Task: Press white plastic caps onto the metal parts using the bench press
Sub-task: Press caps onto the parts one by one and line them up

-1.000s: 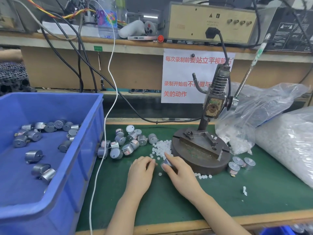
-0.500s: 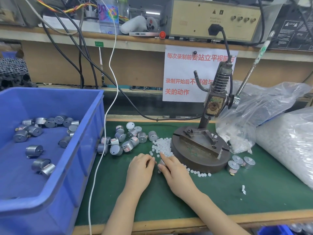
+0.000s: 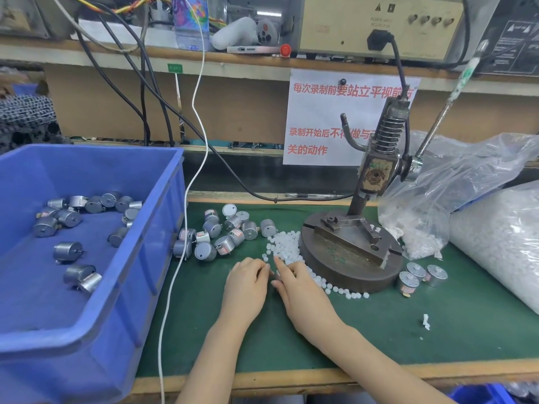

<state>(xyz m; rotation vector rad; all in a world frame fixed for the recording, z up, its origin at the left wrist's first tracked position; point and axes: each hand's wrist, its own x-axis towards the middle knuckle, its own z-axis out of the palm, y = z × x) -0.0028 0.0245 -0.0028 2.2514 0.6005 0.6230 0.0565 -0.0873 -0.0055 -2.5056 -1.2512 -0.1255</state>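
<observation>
The white caps (image 3: 284,247) are tiny round beads of soft-looking plastic. They lie in a small heap on the green mat (image 3: 437,330), right against the left side of the press's round base (image 3: 335,275), and a thin line of them runs along the front of the base. The metal parts (image 3: 224,233) are short grey cans with a thin pin on one end. A bunch of them lies on the mat between the blue bin (image 3: 163,258) and the caps, more lie in the bin, and three stand to the right of the base. The press (image 3: 376,170) stands at the back of its base with its long handle sticking up to the right. My left hand (image 3: 246,284) and my right hand (image 3: 303,293) rest on the mat just in front of the heap. Their fingers are bent and their tips meet. My right first finger reaches into the edge of the caps. I cannot tell what my fingers hold, because my hands hide it. One second ago a grey metal part showed between my right fingers. Now my hands are closer together and I cannot see it.
</observation>
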